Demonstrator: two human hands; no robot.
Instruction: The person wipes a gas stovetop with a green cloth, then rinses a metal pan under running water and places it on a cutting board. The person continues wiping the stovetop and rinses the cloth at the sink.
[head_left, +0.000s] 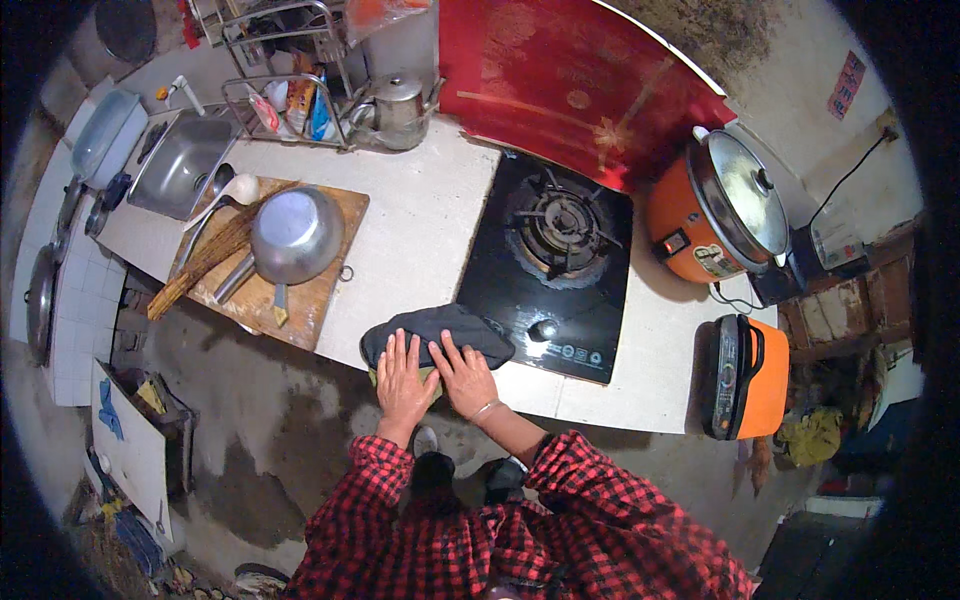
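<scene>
A dark folded cloth (427, 330) lies at the front edge of the white counter, its right end against the black gas stove (592, 319). Flat on the cloth's left part rests my left hand (405, 382), fingers pointing away from me. Beside it my right hand (466, 379) also presses on the cloth, palm down with the fingers spread; a bracelet circles that wrist. Neither hand grips anything. Some olive-green fabric (426, 375) shows under the hands at the counter's edge.
Left on a wooden cutting board (352, 217) are an upturned metal pan (315, 240), a bamboo brush (217, 251) and a ladle (241, 189). Behind stand a kettle (399, 112) and a sink (187, 146). To the right are an orange rice cooker (675, 210) and an orange-and-black appliance (765, 379).
</scene>
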